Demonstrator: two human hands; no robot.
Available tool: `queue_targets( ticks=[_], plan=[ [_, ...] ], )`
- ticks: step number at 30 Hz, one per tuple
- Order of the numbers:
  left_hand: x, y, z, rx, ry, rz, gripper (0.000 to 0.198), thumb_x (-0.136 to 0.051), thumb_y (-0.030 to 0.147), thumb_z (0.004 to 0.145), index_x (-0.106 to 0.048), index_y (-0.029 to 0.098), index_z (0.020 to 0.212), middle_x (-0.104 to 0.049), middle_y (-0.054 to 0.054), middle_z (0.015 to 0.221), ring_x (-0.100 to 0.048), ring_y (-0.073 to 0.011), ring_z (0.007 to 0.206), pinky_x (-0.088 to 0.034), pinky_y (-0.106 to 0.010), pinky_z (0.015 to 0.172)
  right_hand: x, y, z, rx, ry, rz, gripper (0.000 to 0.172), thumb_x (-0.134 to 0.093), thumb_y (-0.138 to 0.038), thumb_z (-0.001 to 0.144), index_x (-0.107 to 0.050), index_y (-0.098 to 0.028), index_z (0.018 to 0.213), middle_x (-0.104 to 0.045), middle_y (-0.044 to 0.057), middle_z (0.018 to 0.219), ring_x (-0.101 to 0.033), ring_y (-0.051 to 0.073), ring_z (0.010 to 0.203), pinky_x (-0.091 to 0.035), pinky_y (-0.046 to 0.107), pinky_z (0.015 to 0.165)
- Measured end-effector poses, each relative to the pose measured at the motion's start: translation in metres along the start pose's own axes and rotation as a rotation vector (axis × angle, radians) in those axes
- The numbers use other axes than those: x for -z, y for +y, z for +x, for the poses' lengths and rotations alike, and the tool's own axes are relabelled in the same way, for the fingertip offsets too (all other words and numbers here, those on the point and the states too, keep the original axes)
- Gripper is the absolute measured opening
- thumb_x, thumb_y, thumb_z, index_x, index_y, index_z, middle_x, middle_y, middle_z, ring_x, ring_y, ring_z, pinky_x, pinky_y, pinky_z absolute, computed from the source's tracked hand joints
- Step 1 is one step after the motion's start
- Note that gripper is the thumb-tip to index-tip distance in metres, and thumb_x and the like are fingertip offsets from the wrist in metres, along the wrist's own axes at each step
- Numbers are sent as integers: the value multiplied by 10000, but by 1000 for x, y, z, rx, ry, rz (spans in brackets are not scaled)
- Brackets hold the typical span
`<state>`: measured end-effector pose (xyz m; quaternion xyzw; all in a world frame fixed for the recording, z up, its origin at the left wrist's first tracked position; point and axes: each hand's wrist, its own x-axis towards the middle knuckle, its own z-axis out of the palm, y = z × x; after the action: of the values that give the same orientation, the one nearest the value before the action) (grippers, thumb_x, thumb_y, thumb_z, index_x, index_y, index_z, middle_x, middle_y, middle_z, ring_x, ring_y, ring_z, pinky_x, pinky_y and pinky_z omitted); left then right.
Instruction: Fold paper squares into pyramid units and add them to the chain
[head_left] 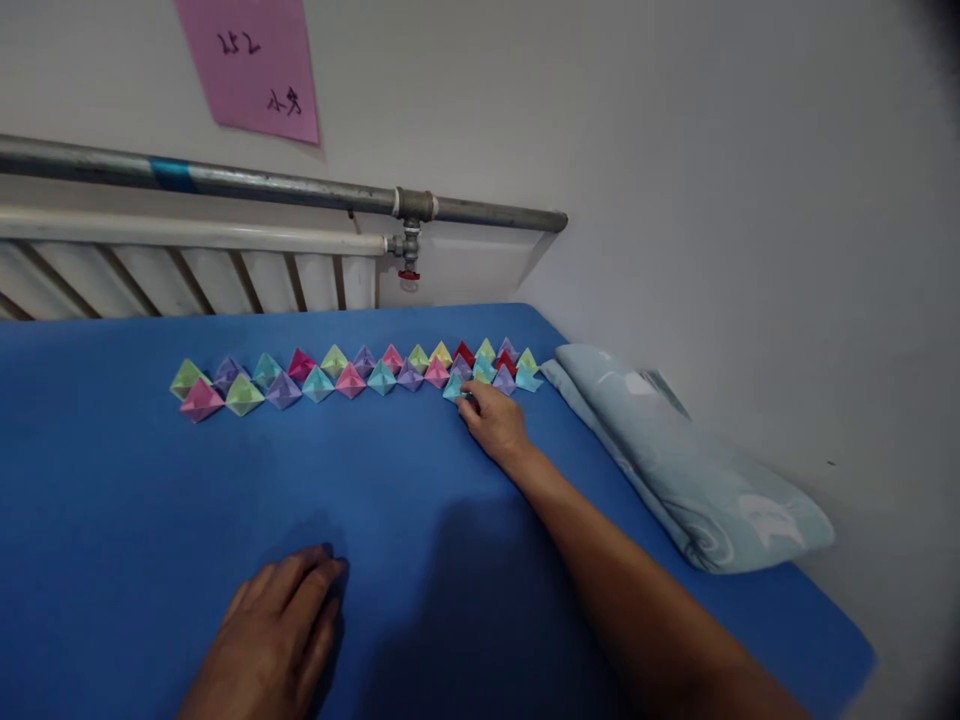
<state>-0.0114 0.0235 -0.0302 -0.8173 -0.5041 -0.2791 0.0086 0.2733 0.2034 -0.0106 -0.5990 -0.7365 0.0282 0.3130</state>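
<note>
Two rows of small folded paper pyramids [352, 372] in green, pink, purple, teal, yellow and red lie across the far part of a blue surface [187, 500]. My right hand [493, 418] reaches out to the right end of the front row, and its fingertips pinch a teal paper pyramid [454, 388]. My left hand [281, 630] rests palm down on the blue surface near me, fingers stretched out and holding nothing.
A folded light blue patterned cloth [690, 470] lies along the right edge of the surface by the white wall. Behind the surface run a grey metal pipe [300, 187] with a valve [409, 250], and a white radiator [187, 270]. A pink paper note [251, 65] hangs on the wall.
</note>
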Motion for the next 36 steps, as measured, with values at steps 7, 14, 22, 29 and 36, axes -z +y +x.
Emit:
queue_targets(
  ticks=[7,14,22,29,36],
  plan=[
    [-7,-4,-6,-14,10,0,345,-422,458,941,-683,267,1063,-710,-46,1022,-685,-191,840,-577,-310,692,12,10,-4,-172,152,178,240,-512,-347,857,-627,-196,1003,-625,-6,676,-570,154,583,-430,255,587],
    [-20,-17,-20,1,-75,-7,347,-435,474,935,-650,305,1149,-684,-43,1114,-672,-207,935,-578,-340,757,26,32,-15,-267,176,176,134,-560,-310,774,-632,-203,811,-635,2,679,-556,158,573,-418,270,587],
    [-19,-17,-19,15,-82,-39,347,-445,472,927,-662,302,1138,-688,-30,1095,-672,-199,924,-569,-317,750,17,29,-5,-190,96,16,218,-562,-280,819,-678,-203,986,-713,27,837,-623,169,722,-435,262,684],
    [-22,-18,-21,17,-91,-17,355,-431,473,928,-665,304,1135,-687,-37,1101,-672,-202,924,-572,-321,750,15,28,-2,-193,86,-11,212,-542,-277,837,-679,-207,983,-719,31,862,-631,172,739,-427,255,683],
    [-21,-17,-19,-19,-57,12,349,-428,463,932,-647,294,1144,-681,-43,1102,-674,-209,919,-578,-344,741,15,27,-2,-196,83,-26,223,-536,-289,844,-677,-198,991,-714,35,849,-632,178,738,-423,260,684]
  ],
)
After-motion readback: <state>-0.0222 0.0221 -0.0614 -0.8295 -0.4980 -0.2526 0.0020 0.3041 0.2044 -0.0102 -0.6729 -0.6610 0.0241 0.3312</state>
